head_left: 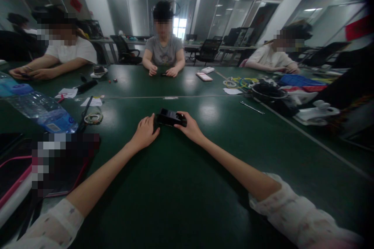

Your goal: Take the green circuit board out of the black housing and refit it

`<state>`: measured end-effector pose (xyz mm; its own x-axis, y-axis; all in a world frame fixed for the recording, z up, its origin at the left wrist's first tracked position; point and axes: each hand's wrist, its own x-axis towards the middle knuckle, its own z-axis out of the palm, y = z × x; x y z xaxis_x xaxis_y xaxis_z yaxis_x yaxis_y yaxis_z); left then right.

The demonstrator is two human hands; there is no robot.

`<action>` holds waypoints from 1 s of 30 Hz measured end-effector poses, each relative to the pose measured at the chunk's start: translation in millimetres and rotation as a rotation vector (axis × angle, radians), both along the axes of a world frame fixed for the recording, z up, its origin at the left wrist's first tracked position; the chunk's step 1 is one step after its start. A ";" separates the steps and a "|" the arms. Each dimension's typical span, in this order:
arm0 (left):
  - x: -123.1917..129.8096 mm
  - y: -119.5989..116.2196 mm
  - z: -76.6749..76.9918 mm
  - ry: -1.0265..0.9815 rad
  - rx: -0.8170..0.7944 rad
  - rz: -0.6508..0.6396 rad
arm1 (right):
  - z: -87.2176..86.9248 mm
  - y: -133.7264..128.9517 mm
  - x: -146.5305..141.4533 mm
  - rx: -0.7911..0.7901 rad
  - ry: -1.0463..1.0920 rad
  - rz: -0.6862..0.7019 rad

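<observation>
From the head view I am seeing the right hand [190,127] gripping the right end of a black device [168,117], thumb and fingers curled about it. The left hand [144,131] is lying palm down, empty, thumb parted from the fingers, just beside the device's left end; contact I cannot tell. The device's long axis is running left to right, right end slightly nearer me. It is looking boxy and dark, its upper face faintly marked, too blurred to read. It is sitting at the green table [175,186], between the hands. Farther out, a wrench [252,108] is lying to the right; a person in grey [165,52] is sitting opposite.
</observation>
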<state>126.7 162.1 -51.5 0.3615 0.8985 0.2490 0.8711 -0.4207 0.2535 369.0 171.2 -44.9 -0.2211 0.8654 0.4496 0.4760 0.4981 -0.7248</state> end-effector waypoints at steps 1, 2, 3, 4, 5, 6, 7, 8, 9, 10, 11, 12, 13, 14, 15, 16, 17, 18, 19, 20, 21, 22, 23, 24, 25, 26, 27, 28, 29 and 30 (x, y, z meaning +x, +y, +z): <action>-0.2 -0.2 0.4 0.004 0.005 -0.004 | 0.4 -0.2 -0.2 0.000 0.027 0.004; -0.4 -0.5 0.9 0.006 0.015 -0.009 | 1.2 -0.8 -0.7 0.008 0.052 0.007; -0.6 -0.8 1.5 0.007 0.024 -0.015 | 2.3 -1.7 -1.3 0.027 0.076 0.000; -0.9 -1.0 2.0 0.008 0.030 -0.022 | 3.6 -3.1 -1.8 0.057 0.098 -0.019; -1.1 -1.2 2.5 0.011 0.032 -0.029 | 5.1 -4.7 -2.3 0.092 0.118 -0.049; -1.4 -1.3 2.9 0.014 0.030 -0.036 | 6.5 -6.5 -2.5 0.129 0.135 -0.092; -1.6 -1.4 3.3 0.019 0.026 -0.041 | 7.6 -8.1 -2.4 0.163 0.149 -0.138; -1.7 -1.4 3.6 0.024 0.021 -0.046 | 8.2 -9.3 -1.9 0.190 0.158 -0.184; -1.8 -1.3 3.8 0.027 0.020 -0.049 | 8.1 -9.8 -1.0 0.211 0.164 -0.226; -1.8 -1.2 4.0 0.029 0.020 -0.051 | 7.1 -9.4 0.4 0.224 0.166 -0.266; -1.7 -1.1 4.1 0.030 0.022 -0.051 | 5.2 -8.0 2.1 0.232 0.166 -0.303; -1.7 -1.0 4.1 0.032 0.023 -0.050 | 2.4 -5.6 4.1 0.234 0.165 -0.337; -1.6 -1.0 4.1 0.033 0.023 -0.051 | -0.9 -2.5 6.4 0.230 0.164 -0.365; -1.6 -0.9 4.1 0.034 0.022 -0.052 | -4.7 1.2 8.7 0.219 0.164 -0.394; -1.7 -0.8 4.0 0.035 0.021 -0.052 | -8.5 4.9 11.0 0.200 0.163 -0.417; -1.8 -0.7 3.9 0.035 0.019 -0.053 | -12.1 8.4 13.0 0.178 0.162 -0.439; -1.9 -0.5 3.7 0.035 0.019 -0.054 | -15.0 11.3 14.5 0.158 0.161 -0.468; -2.0 -0.2 3.5 0.036 0.020 -0.054 | -17.2 13.3 15.6 0.143 0.150 -0.486; -2.2 0.0 3.2 0.036 0.022 -0.053 | -18.4 14.4 16.0 0.140 0.135 -0.500; -2.3 0.4 2.8 0.038 0.026 -0.052 | -18.8 14.6 16.0 0.145 0.115 -0.503; -2.4 0.7 2.4 0.040 0.031 -0.052 | -18.5 14.2 15.5 0.158 0.092 -0.493; -2.4 1.0 2.0 0.041 0.037 -0.052 | -17.9 13.4 14.9 0.173 0.071 -0.478; -2.4 1.2 1.7 0.041 0.042 -0.053 | -17.2 12.5 14.2 0.184 0.052 -0.460; -2.4 1.3 1.4 0.040 0.046 -0.053 | -16.8 11.9 13.7 0.188 0.038 -0.446; -2.4 1.4 1.3 0.039 0.048 -0.053 | -16.7 11.5 13.4 0.181 0.027 -0.441; -2.4 1.4 1.2 0.038 0.045 -0.053 | -17.2 11.6 13.5 0.165 0.020 -0.446; -2.4 1.3 1.1 0.037 0.041 -0.053 | -18.0 12.0 13.8 0.142 0.014 -0.458; -2.4 1.2 1.2 0.036 0.038 -0.053 | -18.9 12.5 14.3 0.118 0.007 -0.474; -2.4 1.2 1.2 0.036 0.034 -0.054 | -19.8 13.1 14.8 0.099 -0.001 -0.492; -2.5 1.2 1.3 0.035 0.033 -0.055 | -20.4 13.4 15.1 0.087 -0.011 -0.511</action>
<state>124.2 163.3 -50.2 0.4191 0.8686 0.2643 0.8545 -0.4757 0.2085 384.1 184.6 -65.4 0.2149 0.8236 0.5249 0.6820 0.2582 -0.6843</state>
